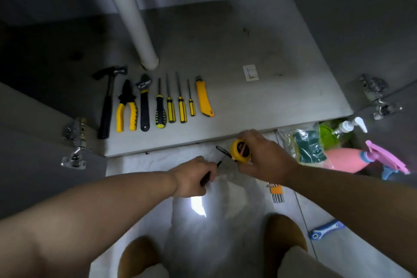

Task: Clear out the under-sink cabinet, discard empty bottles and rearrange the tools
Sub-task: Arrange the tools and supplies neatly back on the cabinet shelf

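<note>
**Eight tools lying in line, two more being held**

Eight tools are lying side by side on the cabinet floor (248,40), handles pointing toward the person. From the left these are a black hammer (108,97), yellow-handled pliers (126,106), an adjustable wrench (144,101), four screwdrivers (170,106) and a yellow utility knife (204,99).

In front of the cabinet's front edge, the right hand (264,158) is curling its fingers around a yellow tape measure (240,150) and holding it above the tiled floor (144,162). The black wrist loop (222,150) is sticking out to the left. The left hand (191,176) is gripping a slim black tool (205,179) with its fingers closed round it, the tip pointing toward the tape measure. I cannot tell what kind of tool it is.

To the right, an orange holder of hex keys (276,189) is lying on the tiles, with a blue-handled tool (327,229) nearer the person. By the cabinet's right corner, a pink spray bottle (345,160) is lying on its side next to a bag of green sponges (308,146) and a white pump bottle (347,125). A white drain pipe (133,18) is coming down at the back left.
</note>
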Demonstrator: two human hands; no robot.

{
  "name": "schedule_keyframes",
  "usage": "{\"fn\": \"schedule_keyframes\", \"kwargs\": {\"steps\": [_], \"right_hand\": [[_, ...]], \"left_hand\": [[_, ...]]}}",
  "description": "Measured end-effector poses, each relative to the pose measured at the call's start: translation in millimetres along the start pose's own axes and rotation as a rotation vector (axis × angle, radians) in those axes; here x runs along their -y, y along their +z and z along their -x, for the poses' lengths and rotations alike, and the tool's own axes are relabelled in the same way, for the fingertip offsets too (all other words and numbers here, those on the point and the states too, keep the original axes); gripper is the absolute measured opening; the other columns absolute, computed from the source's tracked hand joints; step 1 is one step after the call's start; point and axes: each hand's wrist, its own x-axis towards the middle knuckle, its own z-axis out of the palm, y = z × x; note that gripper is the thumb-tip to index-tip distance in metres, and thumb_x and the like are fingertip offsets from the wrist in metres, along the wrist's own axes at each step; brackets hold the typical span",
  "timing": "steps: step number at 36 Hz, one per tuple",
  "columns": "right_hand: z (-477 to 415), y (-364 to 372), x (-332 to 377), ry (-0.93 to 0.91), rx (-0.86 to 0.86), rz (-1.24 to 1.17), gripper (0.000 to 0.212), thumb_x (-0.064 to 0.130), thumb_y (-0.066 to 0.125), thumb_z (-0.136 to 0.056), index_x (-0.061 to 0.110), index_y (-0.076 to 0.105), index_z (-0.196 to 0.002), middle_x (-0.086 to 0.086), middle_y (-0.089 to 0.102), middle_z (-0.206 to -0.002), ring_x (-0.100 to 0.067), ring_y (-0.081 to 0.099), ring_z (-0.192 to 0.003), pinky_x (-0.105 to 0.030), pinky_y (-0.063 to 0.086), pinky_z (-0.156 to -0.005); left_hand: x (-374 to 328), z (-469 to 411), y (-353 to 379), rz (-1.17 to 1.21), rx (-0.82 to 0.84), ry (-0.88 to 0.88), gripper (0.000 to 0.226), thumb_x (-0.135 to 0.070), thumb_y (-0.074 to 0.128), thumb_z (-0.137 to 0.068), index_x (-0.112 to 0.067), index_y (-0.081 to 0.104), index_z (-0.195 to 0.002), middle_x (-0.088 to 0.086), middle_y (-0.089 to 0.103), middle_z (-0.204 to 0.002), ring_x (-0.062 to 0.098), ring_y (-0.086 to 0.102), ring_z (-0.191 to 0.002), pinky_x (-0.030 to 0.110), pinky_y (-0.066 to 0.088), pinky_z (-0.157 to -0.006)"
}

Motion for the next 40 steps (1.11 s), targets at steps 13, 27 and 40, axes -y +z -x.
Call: {"fn": "schedule_keyframes", "kwargs": {"steps": [13, 27, 40], "right_hand": [[-100, -54, 15, 0.274, -0.249, -0.097, 0.064, 0.036, 0.078, -0.08, 0.024, 0.05, -0.135, -0.008, 0.048, -0.126, -0.034, 0.059, -0.109, -0.033, 0.047, -0.088], [-204, -49, 7, 0.368, -0.331, -0.114, 0.054, 0.024, 0.075, -0.081, 0.011, 0.053, -0.129, -0.016, 0.051, -0.127, -0.037, 0.056, -0.114, -0.031, 0.043, -0.084], [-185, -57, -9, 0.316, -0.389, -0.192, 0.052, 0.008, 0.06, -0.09, 0.013, 0.05, -0.141, -0.019, 0.048, -0.137, -0.035, 0.056, -0.117, -0.026, 0.042, -0.091]], "left_hand": [[-2, 14, -62, 0.152, -0.223, -0.03, 0.033, -0.008, 0.072, -0.085, -0.027, 0.062, -0.11, 0.002, 0.046, -0.111, 0.014, 0.054, -0.088, 0.011, 0.041, -0.066], [18, -31, -84, 0.525, -0.788, -0.043, 0.04, -0.001, 0.072, -0.077, -0.037, 0.064, -0.092, 0.001, 0.051, -0.1, -0.001, 0.052, -0.072, 0.007, 0.039, -0.065], [-11, -53, -80, 0.296, -0.764, -0.017, 0.034, -0.018, 0.072, -0.087, -0.029, 0.065, -0.118, -0.002, 0.048, -0.11, 0.016, 0.058, -0.099, 0.027, 0.05, -0.093]]}}
